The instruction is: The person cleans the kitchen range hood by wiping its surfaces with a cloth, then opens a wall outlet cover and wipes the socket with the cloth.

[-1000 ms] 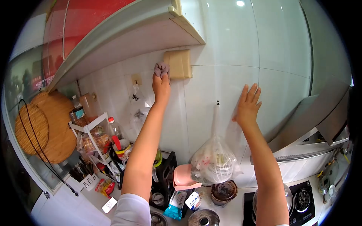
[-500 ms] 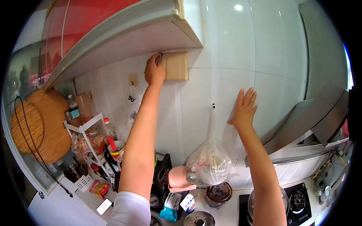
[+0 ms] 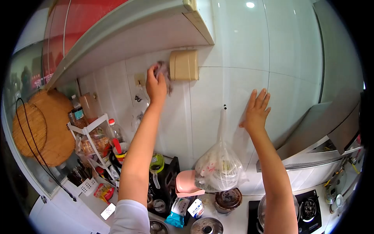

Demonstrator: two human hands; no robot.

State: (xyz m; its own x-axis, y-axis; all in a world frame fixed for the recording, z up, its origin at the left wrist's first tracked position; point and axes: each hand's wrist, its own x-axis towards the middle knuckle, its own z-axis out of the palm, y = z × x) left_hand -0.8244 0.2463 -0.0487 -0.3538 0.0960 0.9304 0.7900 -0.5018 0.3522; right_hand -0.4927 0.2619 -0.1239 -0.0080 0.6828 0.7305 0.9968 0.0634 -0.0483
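My left hand (image 3: 156,86) is closed around a crumpled greyish-purple cloth (image 3: 163,74), held against the white tiled wall under the cabinet. Just right of the cloth is a beige wall-mounted box (image 3: 184,65). My right hand (image 3: 257,111) lies flat on the tiles with its fingers spread, holding nothing. Between my arms, a clear plastic bag (image 3: 220,167) of things hangs from a small wall hook.
The cabinet (image 3: 156,39) juts out overhead. A range hood (image 3: 311,132) slopes at the right above a gas stove (image 3: 307,208). On the counter are a pink container (image 3: 187,181), a lidded dark jar (image 3: 228,199) and a white rack (image 3: 91,130). Round woven boards (image 3: 54,128) lean at left.
My left hand has moved down and left off the beige box, with more of the cloth now showing. My right hand stays flat on the wall; the view has shifted slightly.
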